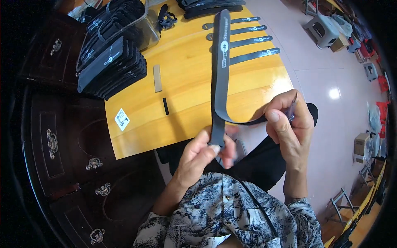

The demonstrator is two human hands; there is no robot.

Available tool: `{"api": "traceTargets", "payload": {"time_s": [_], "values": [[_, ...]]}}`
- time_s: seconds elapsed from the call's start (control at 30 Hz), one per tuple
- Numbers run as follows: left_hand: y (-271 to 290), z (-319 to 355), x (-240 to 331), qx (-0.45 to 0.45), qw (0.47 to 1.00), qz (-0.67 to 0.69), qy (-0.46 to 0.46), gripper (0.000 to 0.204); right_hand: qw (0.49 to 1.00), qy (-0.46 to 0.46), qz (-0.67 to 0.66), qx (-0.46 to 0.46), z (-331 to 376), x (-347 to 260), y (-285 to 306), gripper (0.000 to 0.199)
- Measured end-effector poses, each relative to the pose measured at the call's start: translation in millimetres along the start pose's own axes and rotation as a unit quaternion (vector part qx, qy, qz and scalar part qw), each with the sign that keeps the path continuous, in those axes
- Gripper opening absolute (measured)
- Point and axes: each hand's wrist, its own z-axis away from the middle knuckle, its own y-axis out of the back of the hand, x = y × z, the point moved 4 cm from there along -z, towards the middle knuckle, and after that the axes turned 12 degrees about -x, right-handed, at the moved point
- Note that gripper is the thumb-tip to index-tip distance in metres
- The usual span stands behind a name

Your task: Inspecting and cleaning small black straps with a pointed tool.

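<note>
Pinching the lower end of a long dark strap (221, 84) between thumb and fingers, my left hand (202, 155) grips in front of my shirt, while my right hand (291, 124), to the right of that grip and a little farther forward, closes thumb to fingers on the strap's other run. The strap sits between my hands and past them; its long axis points away from my chest, tipped slightly rightward, with the folded, rounded end farthest from me and white print along the near face. Short of my left grip, that face curves off and runs sideways into my right fingers. A small shiny purplish thing (291, 110) shows in my right hand; I can't tell what it is. Beyond my hands lies the yellow wooden table (190, 95). Ahead of my right grip, four flat straps (254, 53) lie in a row, pointing crosswise, partly behind mine. Forward and left of my left grip are a black strip (166, 106), a tan strip (157, 78), a white label (122, 120) and a heap of dark straps (109, 68).
</note>
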Motion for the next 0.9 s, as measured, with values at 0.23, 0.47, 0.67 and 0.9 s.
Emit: {"api": "traceTargets", "payload": {"time_s": [0.23, 0.47, 0.67, 0.9], "values": [[-4.1, -1.3, -2.8, 0.073, 0.995, 0.062, 0.022, 0.021, 0.996, -0.009, -0.086, 0.013, -5.9, -5.1, -8.2, 0.011], [-1.9, 0.8, -9.5, 0.167, 0.985, -0.027, 0.015, 0.026, 0.992, 0.081, 0.079, -0.048, -9.7, -3.6, -22.9, 0.023], [-5.2, 0.2, -6.0, 0.171, 0.984, -0.047, 0.024, 0.024, 0.972, 0.181, 0.136, -0.059, -17.7, -6.5, -21.8, 0.018], [-4.9, 13.7, -5.7, 0.151, 0.984, -0.078, 0.055, 0.026, 0.996, 0.069, 0.046, -0.023, -40.4, -2.4, -23.3, 0.018]]}}
